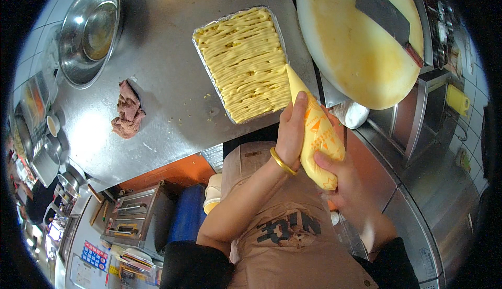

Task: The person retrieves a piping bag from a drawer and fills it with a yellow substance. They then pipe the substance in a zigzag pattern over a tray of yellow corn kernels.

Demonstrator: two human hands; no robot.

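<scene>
Both hands grip a plastic piping bag (319, 132) with orange printing, full of pale yellow cream. My left hand (291, 126), with a gold bangle at its wrist, wraps the bag's upper part. Around the bag's thick back end closes my right hand (341, 175). The bag's tip meets the right edge of a rectangular foil tray (208, 66). Wavy lines of yellow cream (247, 61) cover nearly the whole surface inside the tray, with small gaps showing a yellow filling beneath.
The tray stands on a steel worktable (164, 53). Left of it lie a crumpled brown cloth (128, 110) and a large steel bowl (70, 49). At right, a thick round cutting board (341, 53) bears a cleaver (382, 10). Small crumbs dot the steel near the tray.
</scene>
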